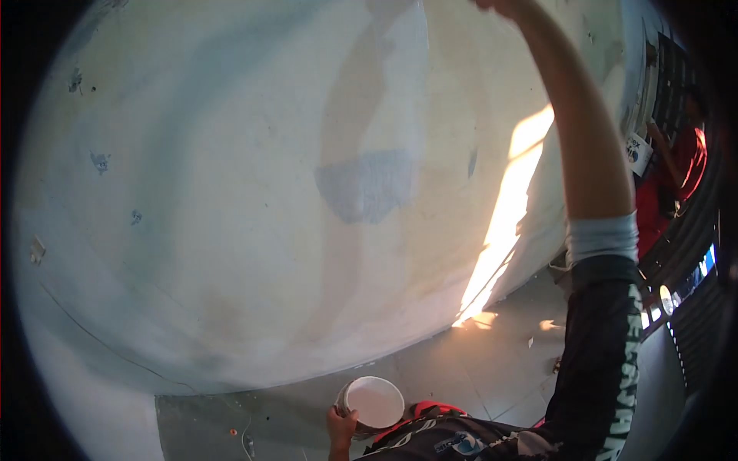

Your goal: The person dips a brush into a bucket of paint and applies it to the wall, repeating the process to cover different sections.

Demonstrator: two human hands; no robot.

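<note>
My left hand (342,424) grips the side of a round white bucket (367,424), which it holds low, close to my body. Pale, whitish liquid, probably paint, shows inside the bucket. Stretched far up, my right arm crosses the right of the view in front of a pale wall (269,192). Only part of my right hand (498,6) shows at the top edge; its fingers look closed, and what they hold is out of view. A grey-blue patch (365,184) marks the middle of the wall.
Another person (673,180) in red is at the far right, beside a white container (638,154) with dark print. Grey floor tiles (453,369) run along the wall's foot. A wire (108,346) lies against the wall at lower left. Bright sunlight streaks the wall.
</note>
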